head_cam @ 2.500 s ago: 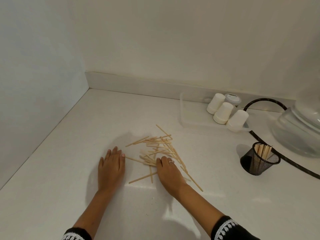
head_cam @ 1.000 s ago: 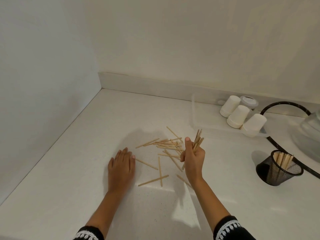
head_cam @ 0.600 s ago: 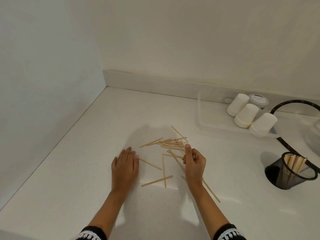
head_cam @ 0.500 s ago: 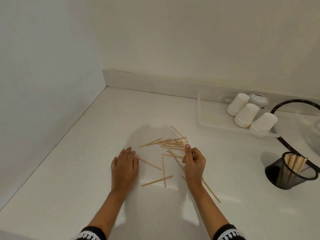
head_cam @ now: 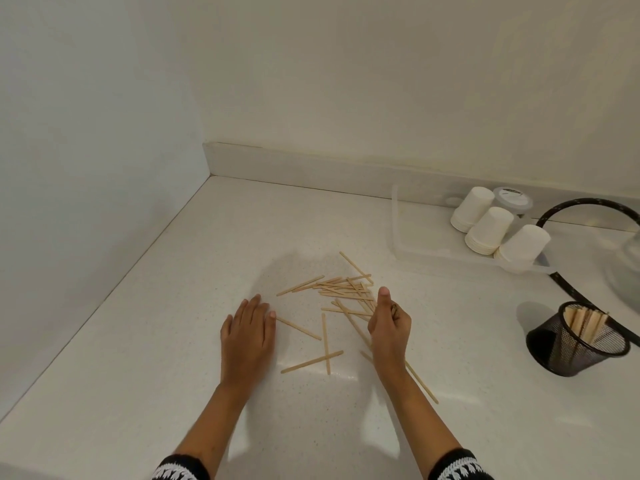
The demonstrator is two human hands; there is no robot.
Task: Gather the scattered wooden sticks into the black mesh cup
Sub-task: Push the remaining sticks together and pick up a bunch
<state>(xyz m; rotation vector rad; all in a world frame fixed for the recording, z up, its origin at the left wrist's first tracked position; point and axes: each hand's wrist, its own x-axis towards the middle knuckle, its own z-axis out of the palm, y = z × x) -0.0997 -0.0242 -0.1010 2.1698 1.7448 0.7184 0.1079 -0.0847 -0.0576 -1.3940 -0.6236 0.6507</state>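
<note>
Several pale wooden sticks (head_cam: 341,289) lie scattered on the white counter (head_cam: 173,341), mostly in a loose pile at the middle. Two crossed sticks (head_cam: 311,362) lie nearer to me. My left hand (head_cam: 247,336) rests flat on the counter, left of the pile, fingers together, holding nothing. My right hand (head_cam: 389,327) sits at the pile's right edge, thumb up, fingers curled around sticks; one long stick (head_cam: 420,381) runs out from under it. The black mesh cup (head_cam: 568,351) stands far right, tilted, with several sticks (head_cam: 585,323) inside.
A clear plastic tray (head_cam: 415,237) at the back right holds three white paper cups (head_cam: 488,230) on their sides. A small lidded tub (head_cam: 512,199), a black cable (head_cam: 588,202) and a glass vessel (head_cam: 630,268) lie behind the mesh cup. Walls close off the left and back.
A second ago my right hand held a bunch of sticks raised above the pile; it has come down onto the counter and stays there. My left hand has not moved.
</note>
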